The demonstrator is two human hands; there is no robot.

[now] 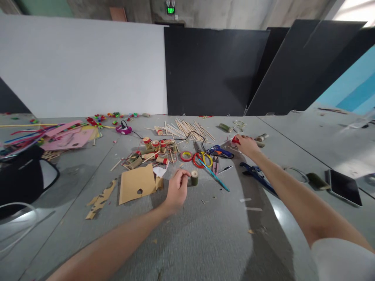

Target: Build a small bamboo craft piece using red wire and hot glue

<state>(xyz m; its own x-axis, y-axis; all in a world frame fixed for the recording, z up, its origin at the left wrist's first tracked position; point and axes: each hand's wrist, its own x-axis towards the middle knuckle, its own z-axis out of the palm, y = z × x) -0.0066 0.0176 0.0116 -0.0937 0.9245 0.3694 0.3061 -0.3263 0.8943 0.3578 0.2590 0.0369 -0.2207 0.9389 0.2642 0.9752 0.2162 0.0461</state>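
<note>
My left hand (177,189) is curled closed, its fingertips right beside a short green bamboo piece (194,179) standing upright on the grey surface. Whether the fingers touch it or pinch something small, I cannot tell. Stretched out to the far right, my right hand (246,145) grips a small red object (235,140), whose kind is unclear. Between my hands lie a blue hot glue gun (219,151), scissors with red and yellow handles (202,159), a red roll of tape (186,156) and a light-blue pen-like stick (215,175).
Bamboo pieces with red tape (155,146) and thin wooden sticks (191,129) lie behind my left hand. Left are a cardboard piece (136,185) and a black bag (22,175). A blue tool (258,175) lies under my right forearm, a tablet (345,187) further right. Upright panels (213,70) stand behind.
</note>
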